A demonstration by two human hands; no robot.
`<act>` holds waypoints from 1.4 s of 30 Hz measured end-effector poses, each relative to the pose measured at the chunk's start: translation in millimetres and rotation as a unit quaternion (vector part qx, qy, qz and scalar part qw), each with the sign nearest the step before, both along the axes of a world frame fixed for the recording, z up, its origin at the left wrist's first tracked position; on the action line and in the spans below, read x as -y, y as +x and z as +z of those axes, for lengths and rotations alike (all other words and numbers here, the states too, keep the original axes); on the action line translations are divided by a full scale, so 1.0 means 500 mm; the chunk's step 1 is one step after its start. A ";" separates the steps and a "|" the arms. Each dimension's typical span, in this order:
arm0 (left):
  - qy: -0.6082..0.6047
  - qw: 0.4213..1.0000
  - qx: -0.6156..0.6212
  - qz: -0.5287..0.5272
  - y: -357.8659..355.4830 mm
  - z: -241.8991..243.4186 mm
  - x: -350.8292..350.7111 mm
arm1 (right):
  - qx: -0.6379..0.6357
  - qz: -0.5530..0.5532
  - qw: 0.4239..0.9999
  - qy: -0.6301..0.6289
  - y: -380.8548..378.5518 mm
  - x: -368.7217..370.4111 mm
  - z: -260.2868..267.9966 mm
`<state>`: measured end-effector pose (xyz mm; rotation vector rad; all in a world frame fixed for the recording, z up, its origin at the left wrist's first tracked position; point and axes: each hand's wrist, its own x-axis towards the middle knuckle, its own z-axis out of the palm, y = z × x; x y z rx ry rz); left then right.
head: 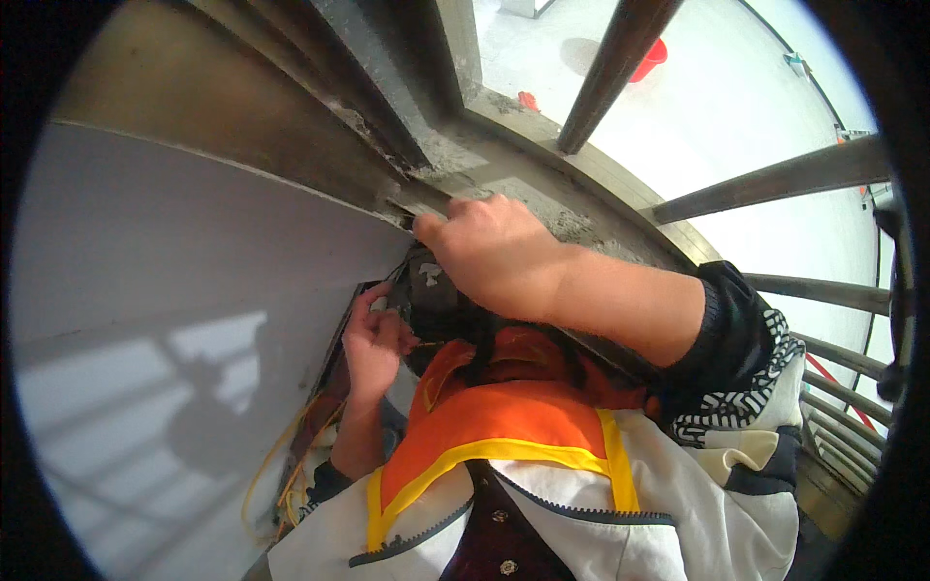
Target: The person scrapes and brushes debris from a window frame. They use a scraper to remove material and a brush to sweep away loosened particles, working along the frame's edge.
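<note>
My right hand [498,250], fingers curled and knuckles up, rests over the inner edge of a dusty window sill [559,210]. Its fingertips are hidden, so I cannot tell whether it grips anything. Close by is the lower end of a brownish metal frame [290,141], which meets the white wall [167,210] at a corner. Lower and to the left, my left hand [374,334] has its index finger raised and its other fingers bent. It is beside a dark object [432,290] with a pale patch, partly covered by my right hand; contact is unclear.
Metal bars [617,72] rise from the sill's outer side. Beyond them, a red bucket [649,59] stands on bright ground. Yellow cables [290,465] hang at lower left by the wall. An orange apron with yellow trim [523,414] covers my front.
</note>
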<state>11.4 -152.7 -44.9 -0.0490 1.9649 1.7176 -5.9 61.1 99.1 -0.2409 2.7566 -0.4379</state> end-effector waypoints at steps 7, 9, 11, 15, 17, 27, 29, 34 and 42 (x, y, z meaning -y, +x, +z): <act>0.000 1.000 0.021 0.015 0.009 0.014 0.003 | -0.071 -0.048 0.995 -0.048 0.005 0.022 -0.053; 0.017 1.000 0.009 0.003 0.016 0.012 -0.009 | -0.092 -0.057 0.992 -0.059 0.026 0.022 -0.079; 0.023 1.000 0.011 0.010 0.035 0.015 -0.014 | -0.153 -0.044 0.985 -0.069 0.044 0.023 -0.102; 0.021 0.999 0.020 0.014 0.048 0.024 -0.023 | -0.239 -0.026 0.967 -0.089 0.060 0.017 -0.127; 0.021 1.000 0.019 0.013 0.048 0.030 -0.024 | -0.253 -0.027 0.964 -0.079 0.064 0.015 -0.128; -0.012 0.999 0.036 0.017 0.039 0.059 -0.011 | -0.244 -0.112 0.953 -0.137 0.068 0.010 -0.107; -0.009 0.999 0.031 0.006 0.032 0.055 -0.010 | -0.234 -0.133 0.952 -0.142 0.076 -0.003 -0.106; 0.000 1.000 -0.002 -0.016 0.025 0.027 -0.021 | -0.280 -0.218 0.916 -0.190 0.078 -0.052 -0.104; -0.031 0.999 -0.036 -0.008 0.072 0.076 -0.049 | -0.030 -0.535 0.662 -0.524 -0.008 -0.108 -0.095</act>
